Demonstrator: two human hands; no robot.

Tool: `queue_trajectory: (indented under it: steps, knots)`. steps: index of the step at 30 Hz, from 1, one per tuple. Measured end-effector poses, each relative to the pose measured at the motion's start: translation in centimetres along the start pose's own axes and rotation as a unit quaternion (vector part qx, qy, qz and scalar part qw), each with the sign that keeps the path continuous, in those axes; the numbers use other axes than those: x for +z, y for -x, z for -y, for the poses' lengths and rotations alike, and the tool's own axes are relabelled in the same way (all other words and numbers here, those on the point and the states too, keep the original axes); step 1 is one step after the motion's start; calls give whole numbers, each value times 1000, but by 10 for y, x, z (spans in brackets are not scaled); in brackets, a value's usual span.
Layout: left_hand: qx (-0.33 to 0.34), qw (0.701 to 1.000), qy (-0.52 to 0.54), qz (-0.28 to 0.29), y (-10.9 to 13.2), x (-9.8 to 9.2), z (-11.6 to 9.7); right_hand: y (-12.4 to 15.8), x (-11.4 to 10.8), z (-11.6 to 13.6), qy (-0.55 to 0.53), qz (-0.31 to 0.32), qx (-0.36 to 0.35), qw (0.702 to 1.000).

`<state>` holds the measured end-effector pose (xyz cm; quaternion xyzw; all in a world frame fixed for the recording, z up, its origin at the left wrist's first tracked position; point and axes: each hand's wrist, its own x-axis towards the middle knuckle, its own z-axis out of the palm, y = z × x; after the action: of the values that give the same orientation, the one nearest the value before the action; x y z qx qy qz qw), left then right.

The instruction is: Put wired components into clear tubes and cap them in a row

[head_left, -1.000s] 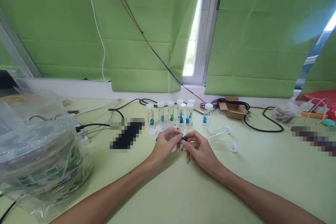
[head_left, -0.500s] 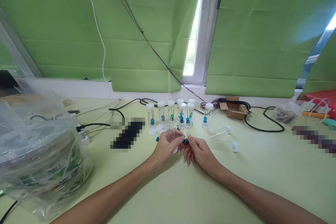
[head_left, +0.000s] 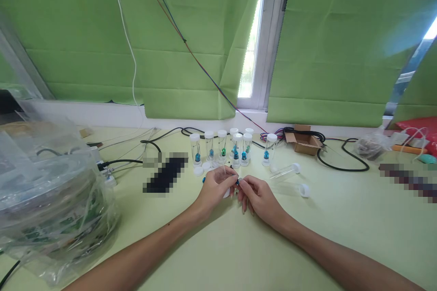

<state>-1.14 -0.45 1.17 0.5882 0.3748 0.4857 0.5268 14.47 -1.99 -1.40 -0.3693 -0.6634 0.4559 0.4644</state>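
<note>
My left hand (head_left: pixel 218 186) and my right hand (head_left: pixel 258 195) meet above the table, fingertips pinched together around a small blue piece with black parts (head_left: pixel 238 182). Fingers cover most of it, so its kind does not show. Just behind my hands stand several clear tubes with white caps (head_left: pixel 235 151), each with a small blue or green piece and a dark thin wire inside. Another blue piece (head_left: pixel 204 180) lies beside my left hand, near loose white caps (head_left: pixel 198 171). To the right of my right hand, a clear tube (head_left: pixel 284 172) lies on its side, with a second clear tube (head_left: pixel 303 190) lying nearer me.
A large plastic-wrapped bundle (head_left: pixel 54 209) fills the left side of the table. Black cables (head_left: pixel 344 163) and a small open cardboard box (head_left: pixel 306 142) are along the back by the wall. A clear plastic bag (head_left: pixel 372 145) sits at the far right.
My right hand has shifted slightly left, closer to my left fingertips. The small blue piece has moved slightly left and is more covered by my fingers.
</note>
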Motion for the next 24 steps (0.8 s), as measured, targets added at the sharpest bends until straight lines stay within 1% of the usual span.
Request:
queue_trajectory:
  steps: [6,9,13,16,19,24]
  knots:
    - [1,1000,-2,13,0,0,0,-2,1,-5,-14,-2,25,1000]
    - [-4,1000,6,4,-1,1,0,-2,2,-6,-16,-19,28,999]
    - [-13,1000,10,-21,-2,2,-1,0,2,-2,-26,-36,17,999]
    - [-13,1000,15,-20,-1,2,-2,-1,1,-1,-36,-40,1,999]
    - [-11,1000,14,-12,0,3,-2,-2,0,-1,-34,-29,-6,999]
    - [-2,1000,-6,-3,0,2,-1,0,0,-1,-6,-8,2,1000]
